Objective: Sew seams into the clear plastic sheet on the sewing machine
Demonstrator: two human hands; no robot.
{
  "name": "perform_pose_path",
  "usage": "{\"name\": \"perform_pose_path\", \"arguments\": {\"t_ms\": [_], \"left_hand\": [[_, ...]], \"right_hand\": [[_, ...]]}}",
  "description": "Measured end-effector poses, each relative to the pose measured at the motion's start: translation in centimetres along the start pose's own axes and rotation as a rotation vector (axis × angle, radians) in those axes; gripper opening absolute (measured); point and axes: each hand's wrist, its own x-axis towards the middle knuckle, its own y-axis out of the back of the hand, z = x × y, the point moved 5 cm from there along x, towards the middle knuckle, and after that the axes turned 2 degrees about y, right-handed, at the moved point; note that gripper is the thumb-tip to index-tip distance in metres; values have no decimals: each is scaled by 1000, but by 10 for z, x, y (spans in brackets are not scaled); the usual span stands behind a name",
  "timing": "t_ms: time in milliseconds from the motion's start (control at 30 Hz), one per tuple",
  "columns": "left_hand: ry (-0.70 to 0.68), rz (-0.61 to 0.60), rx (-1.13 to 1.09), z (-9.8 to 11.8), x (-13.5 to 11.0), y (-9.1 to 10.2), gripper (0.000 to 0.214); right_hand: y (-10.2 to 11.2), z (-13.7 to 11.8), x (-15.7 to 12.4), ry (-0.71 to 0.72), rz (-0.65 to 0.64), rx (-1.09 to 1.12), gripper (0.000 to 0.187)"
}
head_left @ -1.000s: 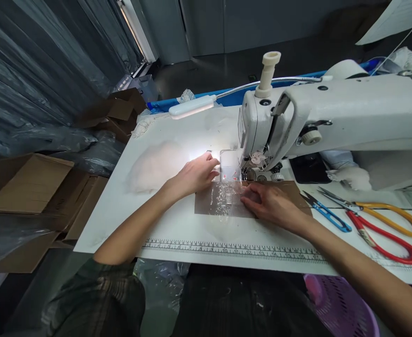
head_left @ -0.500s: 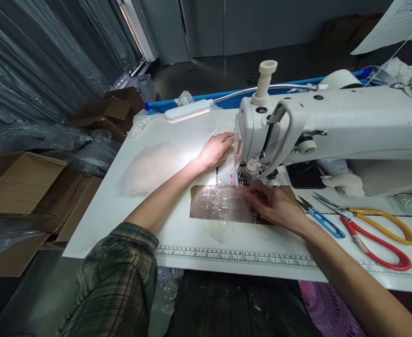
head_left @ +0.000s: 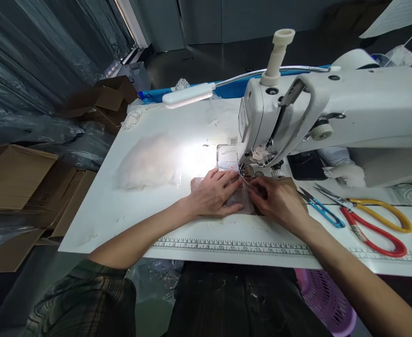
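Note:
My left hand (head_left: 216, 194) lies flat with fingers spread on a piece of thin sheer fabric (head_left: 239, 199), just in front of the needle of a white sewing machine (head_left: 253, 105). To its right, my right hand (head_left: 278, 201) has thumb and fingertips pinched on the fabric's edge close to the presser foot (head_left: 241, 169). A brown strip (head_left: 194, 181) on the table is mostly covered by both hands. Part of the fabric is hidden under the left palm.
Blue thread snips (head_left: 323, 210) and scissors with red and yellow handles (head_left: 371, 229) lie right of my right hand. A pale sheer pile (head_left: 150, 161) sits at left on the table (head_left: 104, 220). A lamp (head_left: 188, 95) stands behind; cardboard boxes (head_left: 19, 182) are at far left.
My left hand has come from beside the machine head toward me and now rests flat on the fabric. My right hand stays by the needle. The view has shifted slightly.

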Motion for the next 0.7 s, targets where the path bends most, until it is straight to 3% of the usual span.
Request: {"name": "perform_pose_path", "arguments": {"t_ms": [100,167,267,367,467,567,700], "left_hand": [[-7,-97,25,-11,2,0,60],[-16,-83,38,-17,1,4,59],[8,118,84,-16,-2,15,50],[-28,285,118,0,-5,20,39],[-71,193,59,10,-4,11,31],[-26,80,-45,3,-3,1,23],[-46,105,-115,-6,-5,-1,21]], "right_hand": [[1,-2,-4,-1,68,-30,16],[0,-6,-7,4,103,-19,17],[-5,-13,-12,27,132,8,18],[-12,-19,-14,48,92,-33,22],[-10,-21,-11,128,-32,-32,27],[2,-14,-5,214,-170,176,31],[14,12,7,72,-170,197,35]]}}
